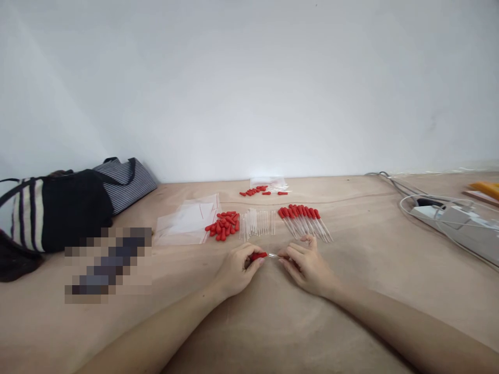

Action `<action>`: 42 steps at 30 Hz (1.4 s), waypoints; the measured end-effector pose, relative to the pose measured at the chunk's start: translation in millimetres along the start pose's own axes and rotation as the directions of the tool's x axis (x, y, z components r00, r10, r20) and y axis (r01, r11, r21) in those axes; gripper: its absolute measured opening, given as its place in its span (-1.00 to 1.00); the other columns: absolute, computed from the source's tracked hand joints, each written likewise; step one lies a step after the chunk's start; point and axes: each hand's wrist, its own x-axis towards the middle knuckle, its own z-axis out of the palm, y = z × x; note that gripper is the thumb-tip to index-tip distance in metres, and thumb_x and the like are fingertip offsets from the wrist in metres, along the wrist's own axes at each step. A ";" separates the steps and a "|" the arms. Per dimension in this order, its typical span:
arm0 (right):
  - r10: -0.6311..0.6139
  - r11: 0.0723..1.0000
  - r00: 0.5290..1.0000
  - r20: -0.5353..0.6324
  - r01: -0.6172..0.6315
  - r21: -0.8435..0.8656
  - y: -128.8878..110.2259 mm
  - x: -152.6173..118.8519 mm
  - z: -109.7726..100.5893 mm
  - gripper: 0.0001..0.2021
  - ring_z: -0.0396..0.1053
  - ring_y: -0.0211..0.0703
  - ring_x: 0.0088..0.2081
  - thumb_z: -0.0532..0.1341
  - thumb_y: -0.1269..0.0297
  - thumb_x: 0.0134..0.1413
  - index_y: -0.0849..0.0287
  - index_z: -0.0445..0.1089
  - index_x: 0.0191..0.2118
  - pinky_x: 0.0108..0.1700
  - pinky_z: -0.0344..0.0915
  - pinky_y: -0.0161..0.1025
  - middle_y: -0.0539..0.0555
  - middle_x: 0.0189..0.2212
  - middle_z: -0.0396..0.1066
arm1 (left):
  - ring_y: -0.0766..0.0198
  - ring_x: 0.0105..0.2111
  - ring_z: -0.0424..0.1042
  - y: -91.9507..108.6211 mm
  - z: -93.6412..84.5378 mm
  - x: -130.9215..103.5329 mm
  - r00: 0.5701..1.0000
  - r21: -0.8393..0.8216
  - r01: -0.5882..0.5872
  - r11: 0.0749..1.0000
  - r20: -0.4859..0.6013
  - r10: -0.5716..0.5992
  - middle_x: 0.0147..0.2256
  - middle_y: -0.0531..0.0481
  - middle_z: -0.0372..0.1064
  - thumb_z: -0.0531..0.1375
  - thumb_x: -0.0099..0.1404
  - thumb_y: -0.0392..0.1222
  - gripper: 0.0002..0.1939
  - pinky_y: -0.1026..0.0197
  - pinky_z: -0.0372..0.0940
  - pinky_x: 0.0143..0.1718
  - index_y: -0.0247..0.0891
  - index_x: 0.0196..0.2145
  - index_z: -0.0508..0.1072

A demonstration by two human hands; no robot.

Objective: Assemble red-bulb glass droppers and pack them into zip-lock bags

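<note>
My left hand (238,267) pinches a red rubber bulb (259,256), its open end facing right. My right hand (307,265) holds a clear glass tube (274,255) between thumb and fingers, its end close to the bulb's mouth; whether they touch I cannot tell. Beyond my left hand lie a pile of loose red bulbs (223,226) and a row of clear tubes (257,223). Past my right hand, several droppers with red bulbs fitted on clear tubes (306,221) lie slanted side by side.
Clear plastic bags (187,221) lie left of the bulbs. More red bulbs (253,191) sit near the wall. A black bag (74,208) and a blurred dark item (111,265) are at left; a white power strip (456,228) with cables is at right.
</note>
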 end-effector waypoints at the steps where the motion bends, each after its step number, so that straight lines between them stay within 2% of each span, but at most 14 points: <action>1: 0.001 1.000 1.000 -0.003 -0.001 -0.005 -0.4 0.0 0.8 -0.86 0.27 -0.34 -0.46 -0.02 0.39 0.09 0.17 0.28 -0.35 -0.08 -0.16 -0.16 -0.05 -0.47 0.38 | 0.33 -0.43 0.31 -0.1 0.1 -0.1 1.000 0.000 -0.003 1.000 0.006 0.003 -0.40 0.03 0.36 0.07 0.18 -0.25 -0.88 0.28 0.20 -0.40 -0.24 -0.33 0.39; 11: -0.030 1.000 0.999 -0.018 0.029 -0.007 -1.6 0.3 5.7 -0.83 0.25 -0.33 -0.46 -0.03 0.39 0.11 0.17 0.30 -0.33 -0.14 -0.12 -0.19 -0.05 -0.50 0.34 | 0.32 -0.45 0.32 1.6 1.7 -0.7 1.000 -0.029 0.019 0.999 0.003 -0.019 -0.43 0.04 0.38 0.06 0.19 -0.21 -0.86 0.29 0.21 -0.41 -0.24 -0.33 0.39; 18: -0.074 0.997 0.996 -0.049 0.075 0.021 -1.9 -0.6 8.8 -0.80 0.19 -0.33 -0.48 -0.03 0.39 0.11 0.18 0.34 -0.32 -0.20 -0.10 -0.21 -0.04 -0.54 0.30 | 0.31 -0.41 0.32 6.4 2.3 -0.7 0.999 0.005 -0.025 1.000 -0.044 0.025 -0.42 0.03 0.35 0.03 0.21 -0.25 -0.88 0.27 0.21 -0.36 -0.25 -0.38 0.36; 27: -0.180 0.978 0.979 -0.096 0.169 -0.119 -1.1 1.4 4.5 -0.73 0.18 -0.32 -0.50 -0.05 0.52 0.02 0.18 0.38 -0.36 -0.27 -0.14 -0.21 -0.02 -0.55 0.32 | 0.29 -0.38 0.31 6.6 3.9 -3.4 0.994 0.065 -0.111 0.992 -0.001 0.111 -0.42 0.01 0.33 0.01 0.22 -0.28 -0.88 0.24 0.21 -0.33 -0.24 -0.38 0.34; 42: -0.184 0.982 0.983 -0.016 0.183 -0.043 -0.3 7.9 7.8 -0.77 0.14 -0.33 -0.52 -0.03 0.51 0.01 0.21 0.35 -0.39 -0.24 -0.16 -0.19 -0.02 -0.55 0.34 | 0.27 -0.40 0.29 8.0 5.2 -6.1 0.974 0.183 -0.220 0.958 -0.004 0.225 -0.44 -0.01 0.31 0.00 0.24 -0.27 -0.88 0.24 0.20 -0.35 -0.26 -0.41 0.31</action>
